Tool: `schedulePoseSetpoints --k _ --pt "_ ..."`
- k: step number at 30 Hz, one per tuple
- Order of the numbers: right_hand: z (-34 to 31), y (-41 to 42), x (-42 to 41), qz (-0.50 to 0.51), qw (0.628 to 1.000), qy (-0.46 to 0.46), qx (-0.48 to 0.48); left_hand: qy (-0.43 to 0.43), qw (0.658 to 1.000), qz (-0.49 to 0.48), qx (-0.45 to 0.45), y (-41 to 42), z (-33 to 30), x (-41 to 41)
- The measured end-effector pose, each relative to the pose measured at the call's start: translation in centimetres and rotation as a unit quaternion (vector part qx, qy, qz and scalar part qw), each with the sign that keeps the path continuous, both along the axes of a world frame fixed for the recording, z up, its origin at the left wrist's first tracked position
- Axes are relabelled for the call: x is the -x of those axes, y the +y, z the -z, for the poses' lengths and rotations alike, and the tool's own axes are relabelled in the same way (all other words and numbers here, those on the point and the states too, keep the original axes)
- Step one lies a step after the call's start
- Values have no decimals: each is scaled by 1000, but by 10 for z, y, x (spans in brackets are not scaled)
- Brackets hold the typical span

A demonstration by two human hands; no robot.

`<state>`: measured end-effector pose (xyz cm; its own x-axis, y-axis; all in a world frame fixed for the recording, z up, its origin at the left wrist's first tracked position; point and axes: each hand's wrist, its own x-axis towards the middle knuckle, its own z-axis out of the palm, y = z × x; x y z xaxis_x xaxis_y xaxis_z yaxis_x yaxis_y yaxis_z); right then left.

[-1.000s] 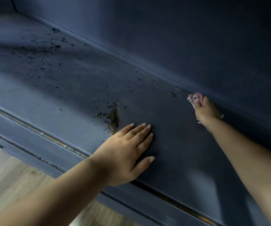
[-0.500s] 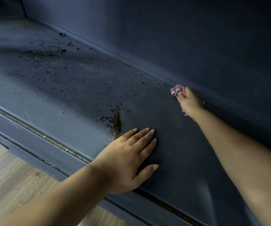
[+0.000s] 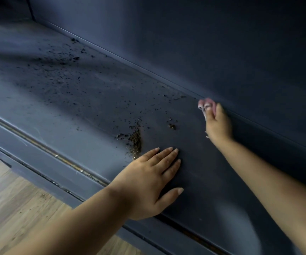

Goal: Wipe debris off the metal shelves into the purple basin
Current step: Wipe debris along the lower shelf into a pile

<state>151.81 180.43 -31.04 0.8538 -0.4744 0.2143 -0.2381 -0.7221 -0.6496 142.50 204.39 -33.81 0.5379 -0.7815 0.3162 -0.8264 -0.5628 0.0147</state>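
- You are looking down at a dark blue-grey metal shelf [image 3: 71,111] with a back panel [image 3: 222,43] of the same colour rising behind it; a strip of light wood floor [image 3: 10,203] shows below the shelf's front edge.
- Dark debris [image 3: 67,78] is scattered over the far-left part of the shelf, thinning toward the middle.
- A denser brownish pile of debris [image 3: 136,142] sits on the shelf just beyond your left fingertips, and a small clump [image 3: 171,126] lies between that pile and your right hand.
- Your left hand [image 3: 152,179] rests palm down on the shelf near its front edge, fingers straight and close together, thumb spread out to the side, holding nothing.
- Your right hand [image 3: 217,124] is at the back of the shelf, where the shelf meets the back panel; its fingers are curled around a pink cloth [image 3: 206,103], pressing it against the shelf.
- The purple basin is out of view.
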Motion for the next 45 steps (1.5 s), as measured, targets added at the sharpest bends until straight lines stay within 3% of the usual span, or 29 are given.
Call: schedulePoseSetpoints --k 4,13,24,31,35,39,42,45 --pt "-4 -5 -22 -20 996 90 20 -5 1000 0 1 -1 2 0" --pt "-18 20 -58 -94 983 149 -45 -3 1000 -6 12 -1 3 1" --pt "-11 54 -56 -171 974 142 -46 10 1000 -5 23 0 0 4" --pt "-11 102 7 -296 941 141 -78 -30 998 44 41 1 2 5" --pt "-9 125 34 -344 926 127 -88 -77 989 79 102 9 5 13" --pt "-32 128 39 -294 929 99 -199 -90 985 106 101 44 6 22" --pt "-34 105 45 -177 974 47 -131 -81 990 83 74 81 -3 9" --pt "-24 88 53 -56 990 70 -108 -54 998 11 40 120 -12 -24"
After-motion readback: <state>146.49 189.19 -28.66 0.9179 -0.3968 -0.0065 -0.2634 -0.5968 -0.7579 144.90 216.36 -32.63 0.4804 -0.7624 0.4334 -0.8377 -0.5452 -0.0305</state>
